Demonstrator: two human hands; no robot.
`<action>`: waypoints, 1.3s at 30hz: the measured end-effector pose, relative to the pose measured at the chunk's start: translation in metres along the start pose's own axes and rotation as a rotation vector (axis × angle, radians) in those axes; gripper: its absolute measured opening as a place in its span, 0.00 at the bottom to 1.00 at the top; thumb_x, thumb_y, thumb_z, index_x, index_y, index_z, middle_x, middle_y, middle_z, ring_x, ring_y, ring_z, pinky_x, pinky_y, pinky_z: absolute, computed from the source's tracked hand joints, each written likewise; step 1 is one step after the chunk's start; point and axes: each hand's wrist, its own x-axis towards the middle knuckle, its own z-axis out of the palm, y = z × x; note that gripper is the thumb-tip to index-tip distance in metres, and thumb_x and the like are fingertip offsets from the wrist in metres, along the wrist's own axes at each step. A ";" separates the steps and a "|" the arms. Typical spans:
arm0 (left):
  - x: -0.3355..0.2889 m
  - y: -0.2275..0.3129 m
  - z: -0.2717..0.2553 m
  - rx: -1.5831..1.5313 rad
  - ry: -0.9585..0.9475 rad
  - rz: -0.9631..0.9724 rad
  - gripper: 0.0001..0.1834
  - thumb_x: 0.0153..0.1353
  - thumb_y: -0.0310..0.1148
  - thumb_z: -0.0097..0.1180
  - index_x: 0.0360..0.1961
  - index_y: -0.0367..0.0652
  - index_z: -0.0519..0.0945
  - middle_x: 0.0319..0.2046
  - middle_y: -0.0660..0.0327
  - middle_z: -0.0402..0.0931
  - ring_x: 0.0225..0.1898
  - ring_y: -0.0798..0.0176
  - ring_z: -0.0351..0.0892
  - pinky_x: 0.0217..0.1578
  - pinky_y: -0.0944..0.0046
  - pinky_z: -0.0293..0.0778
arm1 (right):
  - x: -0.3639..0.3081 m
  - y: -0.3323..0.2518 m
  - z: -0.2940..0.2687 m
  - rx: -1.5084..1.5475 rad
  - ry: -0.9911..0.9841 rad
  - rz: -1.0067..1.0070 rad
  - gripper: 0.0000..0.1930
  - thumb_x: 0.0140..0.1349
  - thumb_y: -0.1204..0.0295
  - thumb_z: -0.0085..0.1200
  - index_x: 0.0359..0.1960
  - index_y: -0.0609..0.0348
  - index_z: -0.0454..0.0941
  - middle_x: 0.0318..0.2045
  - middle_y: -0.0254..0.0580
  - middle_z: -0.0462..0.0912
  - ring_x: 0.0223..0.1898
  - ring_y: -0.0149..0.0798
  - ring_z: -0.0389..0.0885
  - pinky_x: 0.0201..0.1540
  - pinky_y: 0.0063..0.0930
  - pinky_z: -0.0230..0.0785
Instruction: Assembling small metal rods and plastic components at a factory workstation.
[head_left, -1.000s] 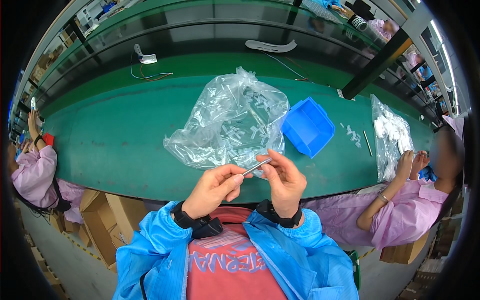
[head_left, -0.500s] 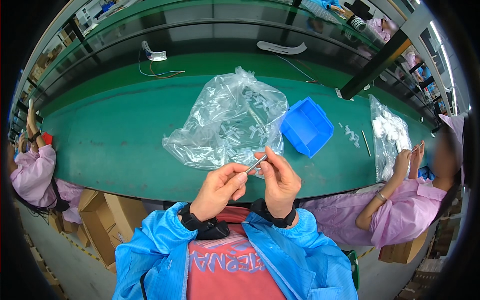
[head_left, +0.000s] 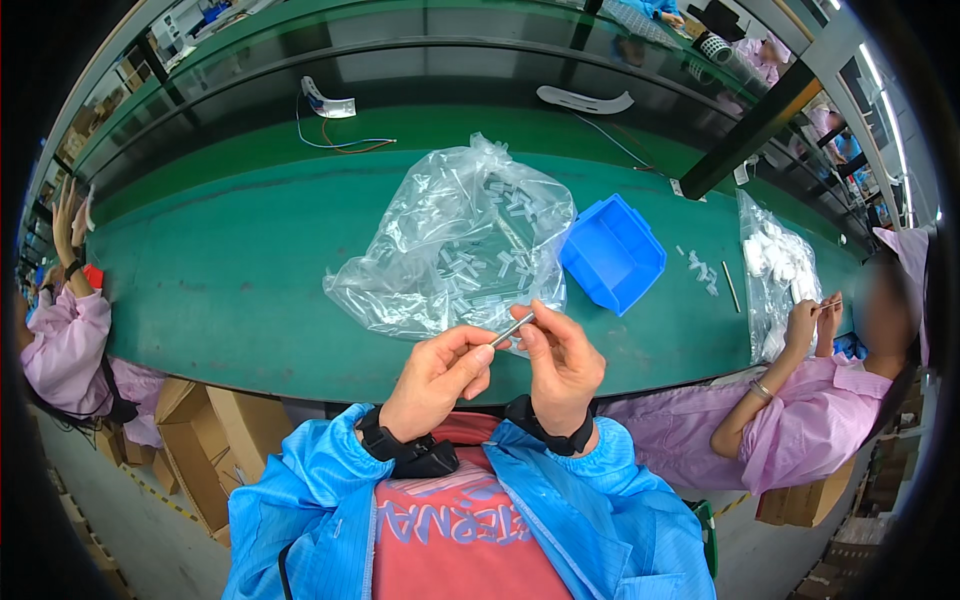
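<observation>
A slim silver metal rod (head_left: 513, 329) slants between my hands, just past the table's near edge. My left hand (head_left: 432, 385) pinches its lower end between thumb and forefinger. At its upper end, the fingertips of my right hand (head_left: 562, 368) close around the rod. What else those fingertips may hold, if anything, is too small to make out. Right behind my hands lies an open clear plastic bag (head_left: 405, 245), with many short clear tubes (head_left: 460, 268) inside. A blue plastic bin (head_left: 625, 262) touches or nearly touches the bag's right side.
Loose clear tubes (head_left: 703, 270) and another metal rod (head_left: 731, 287) lie right of the bin, near a bag of white pieces (head_left: 778, 260). A co-worker in pink (head_left: 800, 410) sits at right, another (head_left: 65, 330) at left. Wired curved white parts (head_left: 585, 102) rest on the far green strip.
The curved white parts with wires have shifted right along the far strip. The left co-worker's hand has opened beside a pale part. My hands and the rod have hardly moved.
</observation>
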 end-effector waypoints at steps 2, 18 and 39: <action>0.000 -0.002 0.000 -0.006 0.003 0.004 0.11 0.68 0.28 0.45 0.46 0.32 0.74 0.22 0.67 0.66 0.22 0.75 0.62 0.23 0.73 0.60 | 0.000 0.000 0.001 0.043 0.016 0.004 0.13 0.59 0.84 0.54 0.47 0.69 0.74 0.38 0.51 0.83 0.36 0.33 0.83 0.38 0.24 0.77; 0.002 -0.006 -0.003 -0.004 0.002 0.030 0.11 0.68 0.28 0.44 0.46 0.33 0.74 0.22 0.67 0.66 0.22 0.74 0.62 0.24 0.73 0.60 | 0.000 -0.002 0.001 0.077 -0.027 0.025 0.13 0.59 0.85 0.53 0.46 0.68 0.74 0.38 0.51 0.83 0.34 0.36 0.84 0.39 0.26 0.77; 0.005 -0.006 0.001 0.113 -0.131 0.012 0.12 0.67 0.30 0.48 0.47 0.35 0.74 0.29 0.61 0.73 0.29 0.69 0.73 0.29 0.71 0.66 | -0.002 -0.015 -0.030 0.241 -0.188 0.222 0.13 0.60 0.81 0.55 0.46 0.65 0.71 0.39 0.43 0.80 0.39 0.32 0.80 0.42 0.24 0.72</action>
